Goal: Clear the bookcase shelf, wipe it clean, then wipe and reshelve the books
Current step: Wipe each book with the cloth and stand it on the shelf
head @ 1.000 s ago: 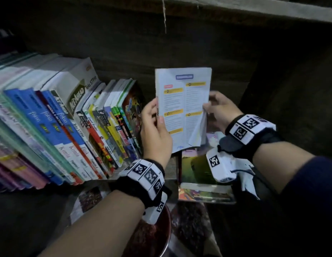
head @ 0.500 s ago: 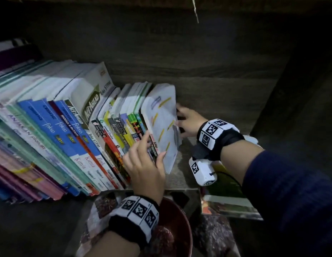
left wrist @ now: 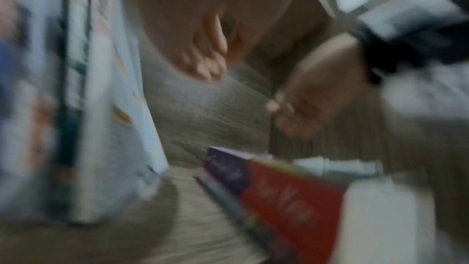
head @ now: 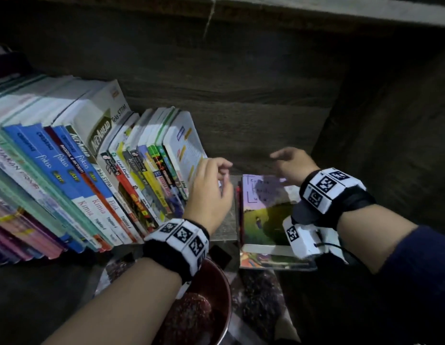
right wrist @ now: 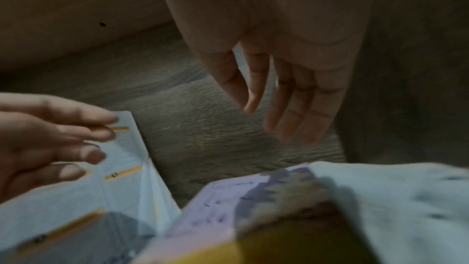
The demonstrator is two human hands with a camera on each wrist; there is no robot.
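A row of books leans on the shelf, filling its left part. A white booklet with yellow bars stands at the row's right end. My left hand is beside it with relaxed fingers, and its fingertips lie against the booklet's cover. My right hand hovers empty, fingers straight, over a flat stack of books whose top cover is purple and green. The left wrist view is blurred and shows both hands over bare shelf wood.
A white cloth lies on the flat stack under my right wrist. The shelf's back panel and right side wall close in the space. Below the shelf edge sits a dark red bowl.
The white booklet, held up in both hands a second ago, now leans at the right end of the row. Both hands have let go, and the right one moved right over the flat stack.
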